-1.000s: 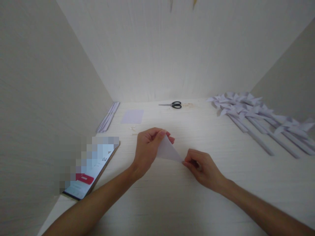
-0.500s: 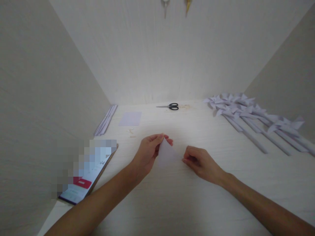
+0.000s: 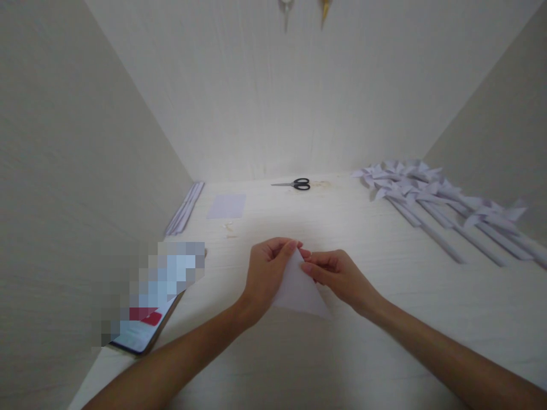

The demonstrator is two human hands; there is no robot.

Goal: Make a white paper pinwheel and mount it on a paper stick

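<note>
The fingertips of the left hand and the right hand pinch the top corner of one white paper triangle. Both hands are closed on it. The paper sits in the middle of the table, between the two hands. Its tip points away from the person, and its wide edge lies near the wrists, running left to right. One pair of scissors lies far back. One paper square lies at the back left. A pile of paper pinwheels lies on the right; I cannot count them. One phone lies on the left.

Scissors by back wall; paper pinwheels right; phone left; paper square.
</note>
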